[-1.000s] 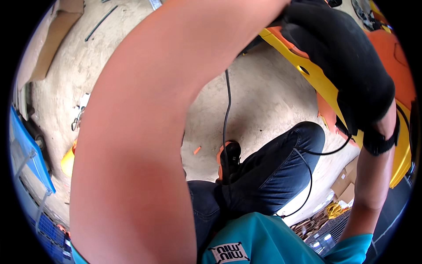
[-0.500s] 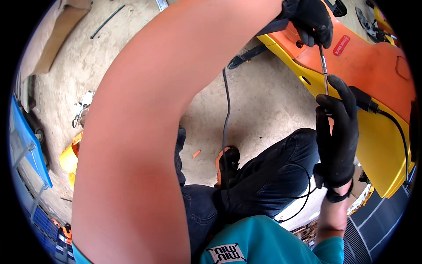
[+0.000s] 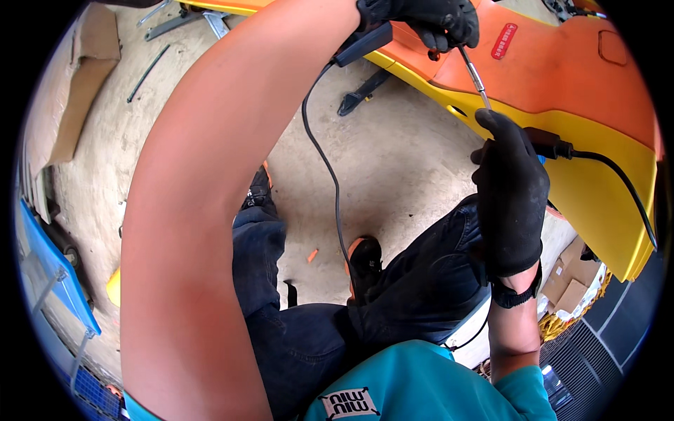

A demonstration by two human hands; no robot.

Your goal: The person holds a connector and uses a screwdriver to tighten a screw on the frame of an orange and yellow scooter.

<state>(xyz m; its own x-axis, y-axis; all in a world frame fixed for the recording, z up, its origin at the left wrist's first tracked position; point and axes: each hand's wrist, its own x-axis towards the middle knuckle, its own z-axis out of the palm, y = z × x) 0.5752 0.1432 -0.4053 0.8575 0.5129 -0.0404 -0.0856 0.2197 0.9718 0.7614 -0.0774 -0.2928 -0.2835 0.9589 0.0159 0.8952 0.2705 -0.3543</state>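
My gloved left hand (image 3: 439,24) is at the edge of an orange and yellow machine body (image 3: 562,77), its fingers bent together. Beneath these fingers disappears the far end of a slim metal screwdriver-like tool (image 3: 474,74); the tool's tip and whatever the fingers pinch are hidden. A small dark knob (image 3: 433,55) shows beside the fingertips. Closer to me, my gloved right hand (image 3: 512,189) is closed around the tool's near end, which the palm covers, and its index finger lies along the shaft. The shaft slants between the two hands.
A black box (image 3: 364,45) by my left wrist trails a cable (image 3: 333,172) to my lap. Another black cable (image 3: 618,165) leaves a dark connector (image 3: 551,144) beside the yellow panel. Cardboard (image 3: 88,84), a thin rod (image 3: 149,72) and a blue-edged cart (image 3: 60,270) stand or lie left.
The view has turned, so hands and machine appear farther left. My right fingers, more spread half a second ago, have closed around the tool. My left hand stays at its far end.
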